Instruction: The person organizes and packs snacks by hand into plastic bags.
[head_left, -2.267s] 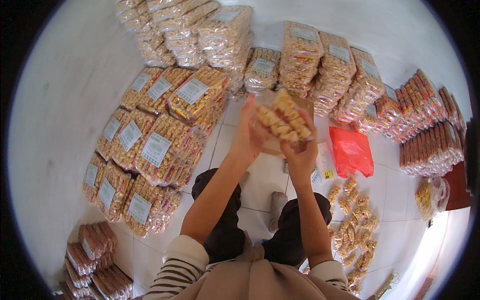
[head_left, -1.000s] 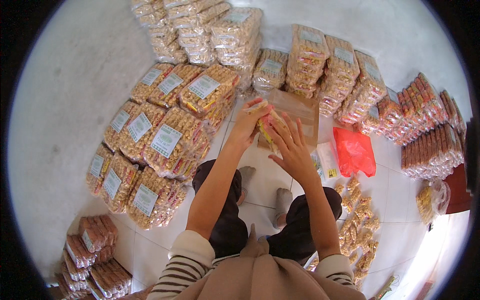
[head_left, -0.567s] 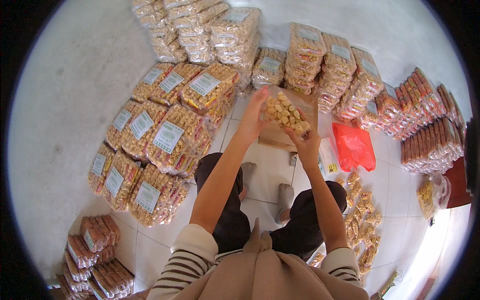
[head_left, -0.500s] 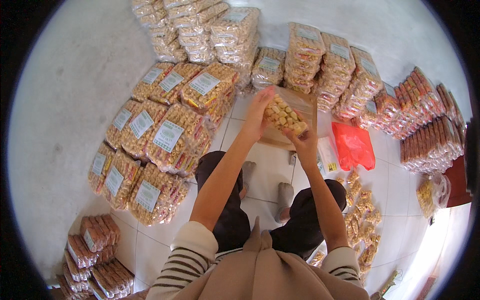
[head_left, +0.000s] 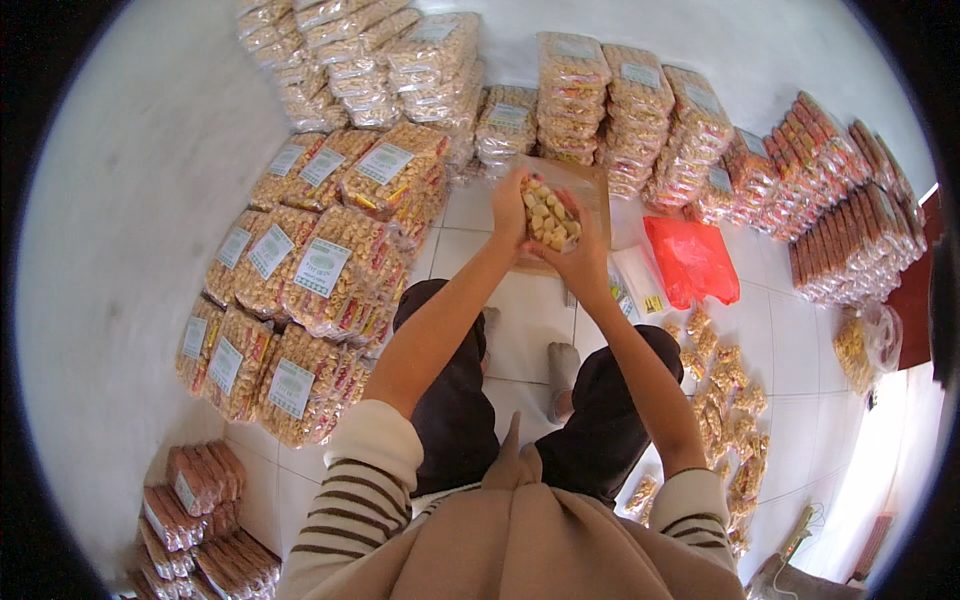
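Note:
Between my two hands is a clear plastic pack of pale yellow snack pieces (head_left: 548, 216), held up in front of my knees. My left hand (head_left: 510, 212) grips its left side. Wrapped round the right and lower side is my right hand (head_left: 580, 252), its fingers partly hidden behind the pack. Just beyond and below the hands sits an open brown cardboard box (head_left: 594, 195); the hands and pack cover much of it, so its contents cannot be made out.
Stacked bagged snacks (head_left: 320, 265) fill the left, with more stacks (head_left: 640, 115) along the far wall. Brown packs (head_left: 855, 245) stand at right. A red plastic bag (head_left: 690, 262) and loose small packets (head_left: 725, 410) lie on the tiled floor right of my knees.
The pack has turned from a slant to more upright, and my hands have come closer together around it. The whole view has shifted slightly.

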